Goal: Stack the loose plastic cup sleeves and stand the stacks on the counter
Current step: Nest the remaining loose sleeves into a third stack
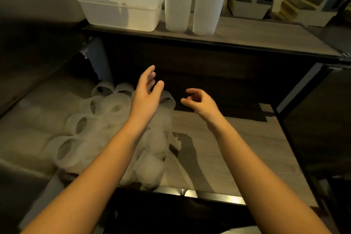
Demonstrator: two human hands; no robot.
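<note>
Between stacks: the left hand [147, 93], grip wide, and right hand [201, 101], loosely curled round nothing, hovered over loose cup sleeves [106, 108] heaped on the lower table [228, 148]; two stacks [177, 0] stood on the upper table [266, 38]; the next move probably called for gathering sleeves.

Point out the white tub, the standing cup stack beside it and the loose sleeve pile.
white tub [121, 15]: head view, front wall.
standing cup stack [177, 5]: head view, mid side.
loose sleeve pile [89, 148]: head view, a sleeve's side.
</note>
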